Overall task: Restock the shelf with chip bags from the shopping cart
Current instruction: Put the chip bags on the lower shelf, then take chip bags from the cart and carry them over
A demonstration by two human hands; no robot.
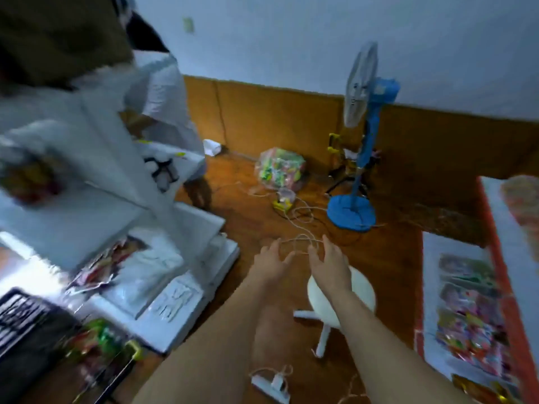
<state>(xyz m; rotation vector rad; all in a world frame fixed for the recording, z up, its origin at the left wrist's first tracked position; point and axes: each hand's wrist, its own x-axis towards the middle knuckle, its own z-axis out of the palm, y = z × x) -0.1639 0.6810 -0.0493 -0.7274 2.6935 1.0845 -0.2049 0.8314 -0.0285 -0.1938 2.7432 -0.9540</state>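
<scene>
Both hands, left hand (272, 259) and right hand (331, 262), reach forward at centre frame, fingers spread, holding nothing. Chip bags (96, 342) remain in the shopping cart (26, 319), lower left; restocking appears unfinished.

Bare floor (388, 258) ahead; stool (361, 290) below, fan (354, 211) beyond, white boxes (175, 301) left.

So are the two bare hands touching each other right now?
Apart. The head view shows the left hand and right hand side by side with brown floor visible in the gap between them, fingers spread and holding nothing.
</scene>
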